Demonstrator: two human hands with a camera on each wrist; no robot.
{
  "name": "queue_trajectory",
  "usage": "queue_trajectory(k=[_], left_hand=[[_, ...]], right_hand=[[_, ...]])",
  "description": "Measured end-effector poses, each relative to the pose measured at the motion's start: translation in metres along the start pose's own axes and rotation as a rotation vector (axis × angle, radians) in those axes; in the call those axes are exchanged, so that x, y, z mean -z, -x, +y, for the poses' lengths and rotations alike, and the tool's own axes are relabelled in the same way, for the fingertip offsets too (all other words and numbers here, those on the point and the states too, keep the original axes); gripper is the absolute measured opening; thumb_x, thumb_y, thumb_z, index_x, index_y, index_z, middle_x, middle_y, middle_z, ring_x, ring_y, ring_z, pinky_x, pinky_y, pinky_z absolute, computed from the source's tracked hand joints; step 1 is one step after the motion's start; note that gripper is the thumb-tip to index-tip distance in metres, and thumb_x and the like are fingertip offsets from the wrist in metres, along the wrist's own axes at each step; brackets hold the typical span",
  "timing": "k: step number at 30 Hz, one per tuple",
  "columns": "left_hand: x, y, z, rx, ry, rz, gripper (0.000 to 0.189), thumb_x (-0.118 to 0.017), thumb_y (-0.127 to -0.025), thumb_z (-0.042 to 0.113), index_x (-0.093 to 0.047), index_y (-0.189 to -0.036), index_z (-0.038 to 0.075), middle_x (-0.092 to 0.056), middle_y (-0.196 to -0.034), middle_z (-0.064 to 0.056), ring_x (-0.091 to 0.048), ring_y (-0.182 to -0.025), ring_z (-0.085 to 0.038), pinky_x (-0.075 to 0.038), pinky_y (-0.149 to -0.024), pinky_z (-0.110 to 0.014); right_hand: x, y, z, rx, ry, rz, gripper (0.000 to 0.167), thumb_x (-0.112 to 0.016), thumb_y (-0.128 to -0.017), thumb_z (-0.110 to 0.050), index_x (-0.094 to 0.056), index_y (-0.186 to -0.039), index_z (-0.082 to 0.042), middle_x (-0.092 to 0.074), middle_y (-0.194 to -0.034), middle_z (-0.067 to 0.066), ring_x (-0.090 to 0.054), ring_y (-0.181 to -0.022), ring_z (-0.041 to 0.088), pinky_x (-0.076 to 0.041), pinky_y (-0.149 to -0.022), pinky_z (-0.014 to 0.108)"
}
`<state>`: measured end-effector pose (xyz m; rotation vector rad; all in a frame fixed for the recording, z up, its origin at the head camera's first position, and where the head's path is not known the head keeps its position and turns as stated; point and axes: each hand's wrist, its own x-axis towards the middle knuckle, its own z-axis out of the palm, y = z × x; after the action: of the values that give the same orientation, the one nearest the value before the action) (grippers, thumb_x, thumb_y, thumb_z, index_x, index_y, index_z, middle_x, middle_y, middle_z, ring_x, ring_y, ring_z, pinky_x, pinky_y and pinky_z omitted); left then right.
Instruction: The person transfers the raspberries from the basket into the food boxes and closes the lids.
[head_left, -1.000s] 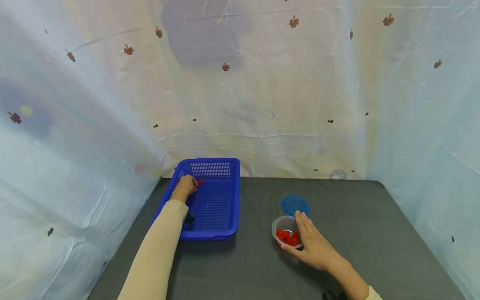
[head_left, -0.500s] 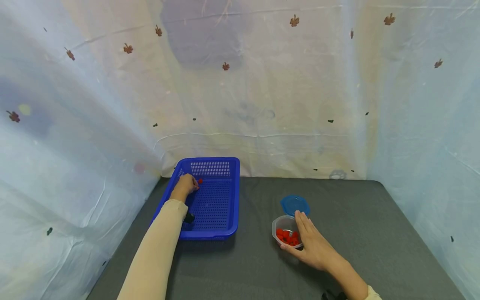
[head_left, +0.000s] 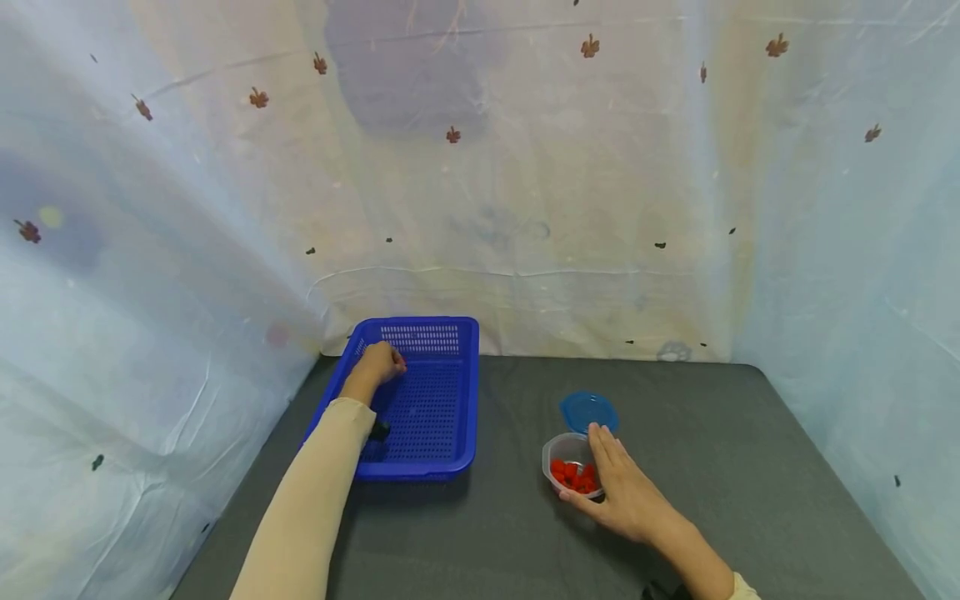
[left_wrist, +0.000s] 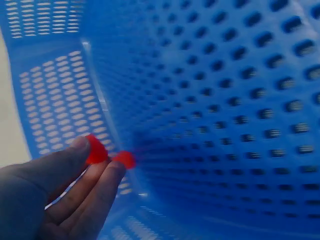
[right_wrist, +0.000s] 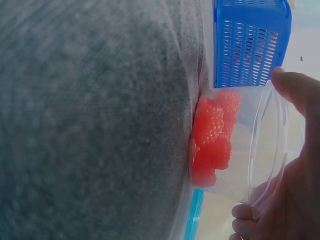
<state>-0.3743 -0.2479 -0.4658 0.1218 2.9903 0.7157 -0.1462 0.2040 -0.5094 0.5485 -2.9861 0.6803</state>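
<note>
Inside the blue basket, my left hand [head_left: 381, 362] works at the far left part of the floor. The left wrist view shows its thumb against one red raspberry [left_wrist: 96, 149], while a second raspberry [left_wrist: 125, 159] touches a fingertip; both are hidden in the head view. My right hand [head_left: 628, 492] holds a clear plastic tub [head_left: 553, 454] by its rim, thumb on one side and fingers on the other. Several red raspberries [right_wrist: 214, 135] lie at the bottom of that tub, which stands upright on the table.
The blue basket [head_left: 467, 417] with slotted walls stands at the table's left. A round blue lid [head_left: 588, 411] lies just behind the tub. Grey cloth covers the table [head_left: 510, 533], and a patterned sheet [head_left: 525, 208] hangs behind and at both sides.
My left hand has shifted slightly rightward in the basket, and the red raspberries that showed beside its fingers are now covered in the head view. My right hand and the tub stay put.
</note>
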Motion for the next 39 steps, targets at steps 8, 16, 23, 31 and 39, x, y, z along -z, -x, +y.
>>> queue_trajectory(k=[8,16,23,31,39], left_hand=[[0.006,0.005,0.019,-0.074,0.023,0.014,0.014,-0.076,-0.101,0.013,-0.079,-0.101,-0.001,-0.077,-0.102,-0.015,-0.071,-0.091,-0.03,-0.058,-0.088,-0.05],[0.011,0.011,0.039,-0.194,0.06,0.014,0.016,-0.076,-0.101,0.015,-0.076,-0.103,-0.001,-0.075,-0.101,-0.015,-0.071,-0.092,-0.031,-0.058,-0.086,-0.048],[0.018,0.028,0.076,-0.257,0.1,0.008,0.016,-0.074,-0.104,0.018,-0.076,-0.108,0.002,-0.076,-0.104,-0.013,-0.071,-0.096,-0.029,-0.058,-0.088,-0.048],[0.013,0.049,0.112,-0.344,0.162,0.007,0.011,-0.075,-0.103,0.019,-0.076,-0.108,0.009,-0.077,-0.103,-0.004,-0.072,-0.097,-0.021,-0.059,-0.091,-0.044],[0.002,0.072,0.144,-0.404,0.197,-0.02,0.01,-0.076,-0.103,0.02,-0.075,-0.11,0.013,-0.077,-0.103,0.001,-0.072,-0.098,-0.018,-0.06,-0.091,-0.04]], right_hand=[[0.0,0.0,0.0,0.001,0.006,0.002,0.114,-0.06,-0.098,-0.075,-0.021,-0.167,0.006,-0.022,-0.174,0.027,-0.023,-0.161,0.044,-0.025,-0.127,0.06],[0.001,0.0,0.0,-0.007,-0.005,-0.015,0.115,-0.059,-0.097,-0.076,-0.02,-0.168,0.006,-0.021,-0.174,0.027,-0.022,-0.161,0.045,-0.025,-0.126,0.061],[0.0,-0.002,0.001,0.007,-0.004,0.011,0.114,-0.062,-0.097,-0.073,-0.022,-0.167,0.007,-0.023,-0.174,0.027,-0.024,-0.16,0.046,-0.026,-0.126,0.062],[0.001,-0.002,0.0,0.005,-0.005,0.002,0.115,-0.062,-0.097,-0.074,-0.021,-0.167,0.008,-0.023,-0.174,0.027,-0.024,-0.16,0.046,-0.025,-0.127,0.061],[0.002,-0.001,0.0,0.0,-0.009,-0.006,0.115,-0.06,-0.097,-0.075,-0.02,-0.167,0.007,-0.022,-0.174,0.027,-0.023,-0.161,0.046,-0.024,-0.127,0.062]])
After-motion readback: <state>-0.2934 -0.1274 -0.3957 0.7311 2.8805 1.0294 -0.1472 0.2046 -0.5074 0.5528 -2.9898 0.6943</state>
